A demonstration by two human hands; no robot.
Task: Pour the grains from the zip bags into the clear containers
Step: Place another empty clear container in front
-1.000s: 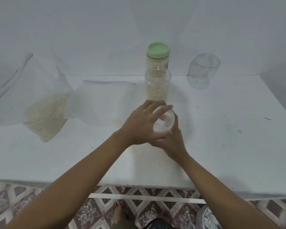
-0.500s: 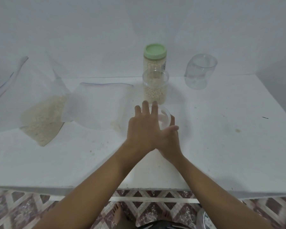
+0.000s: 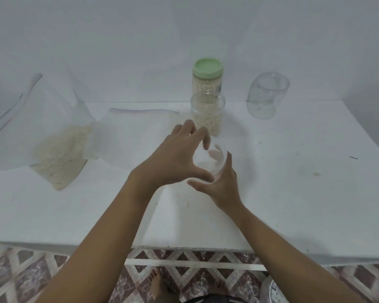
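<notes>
Since half a second ago the left hand has gone from lying flat over the clear lid to arching round it, with the fingers curled on the far rim and the thumb on the near one. The right hand cups the lid from 4 o'clock, fingers wrapped beneath. The lid sits over the middle of the desk. The open grain jar stands upright, close at 12 o'clock and about equally near both hands; I judge the lid goes there. The grain zip bag lies at 9 o'clock. The green-capped jar bears a blue mark, too small to read.
</notes>
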